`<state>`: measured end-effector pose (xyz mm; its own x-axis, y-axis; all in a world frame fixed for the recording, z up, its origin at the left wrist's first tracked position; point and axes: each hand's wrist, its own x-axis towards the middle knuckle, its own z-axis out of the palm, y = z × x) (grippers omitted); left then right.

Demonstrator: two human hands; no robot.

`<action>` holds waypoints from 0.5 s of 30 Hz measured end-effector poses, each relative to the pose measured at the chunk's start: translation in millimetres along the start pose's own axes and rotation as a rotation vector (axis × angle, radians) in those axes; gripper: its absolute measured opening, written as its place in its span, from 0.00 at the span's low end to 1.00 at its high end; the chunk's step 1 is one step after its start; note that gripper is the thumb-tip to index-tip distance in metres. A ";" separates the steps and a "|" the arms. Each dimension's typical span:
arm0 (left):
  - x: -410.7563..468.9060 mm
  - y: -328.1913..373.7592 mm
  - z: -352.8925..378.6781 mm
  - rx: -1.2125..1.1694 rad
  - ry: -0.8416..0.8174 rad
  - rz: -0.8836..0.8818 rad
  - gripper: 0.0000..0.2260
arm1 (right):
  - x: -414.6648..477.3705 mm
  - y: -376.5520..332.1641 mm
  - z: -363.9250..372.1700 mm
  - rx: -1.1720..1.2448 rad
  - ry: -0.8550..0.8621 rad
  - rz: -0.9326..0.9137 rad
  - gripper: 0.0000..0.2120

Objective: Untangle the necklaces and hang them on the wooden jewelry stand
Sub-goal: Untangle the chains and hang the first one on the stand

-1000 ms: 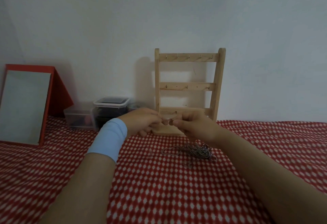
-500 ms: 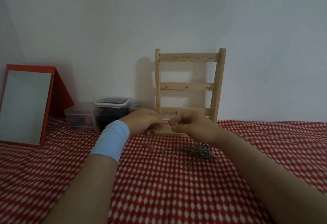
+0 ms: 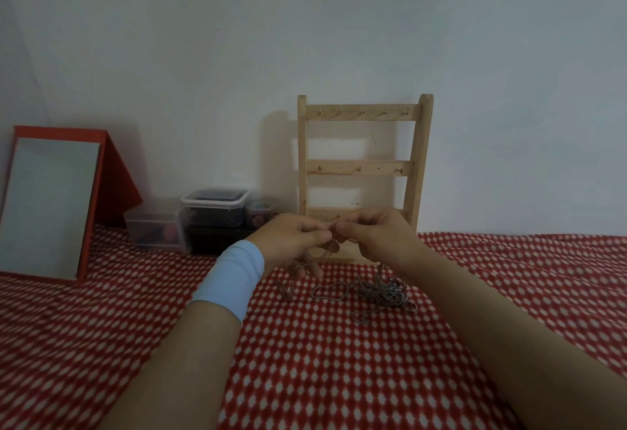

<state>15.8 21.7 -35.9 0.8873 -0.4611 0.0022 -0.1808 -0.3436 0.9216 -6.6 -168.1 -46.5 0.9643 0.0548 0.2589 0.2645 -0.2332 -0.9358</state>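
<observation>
We see a cloth (image 3: 339,361) in bright red, patterned all over with small white diamond-like dots in even rows. The wooden jewelry stand (image 3: 359,167) is pale tan, with tiny metallic hooks. The necklaces (image 3: 383,290) look silvery grey, darker where they bunch together. A wristband (image 3: 230,280) is light blue. The mirror frame (image 3: 118,175) is orange-red, its glass (image 3: 47,205) a flat grey-blue. One tub (image 3: 213,205) is clear with a whitish rim and dark contents. The wall (image 3: 305,22) is plain pale grey-white.
</observation>
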 end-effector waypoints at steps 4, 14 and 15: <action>2.8 -2.6 1.6 -0.031 0.076 0.026 0.06 | 1.4 -0.3 -1.7 -0.069 0.004 -0.016 0.08; 3.9 -1.6 -4.7 -0.001 0.036 -0.028 0.09 | 3.3 -1.0 -1.7 -0.153 0.088 -0.001 0.08; 4.1 -0.8 -3.7 0.014 0.032 -0.018 0.09 | 2.7 -1.7 -2.0 -0.202 0.065 -0.001 0.08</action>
<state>21.2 23.1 -35.2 0.9034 -0.4287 -0.0015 -0.1707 -0.3629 0.9161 -4.4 -169.5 -43.8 0.9597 -0.0057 0.2811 0.2523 -0.4235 -0.8700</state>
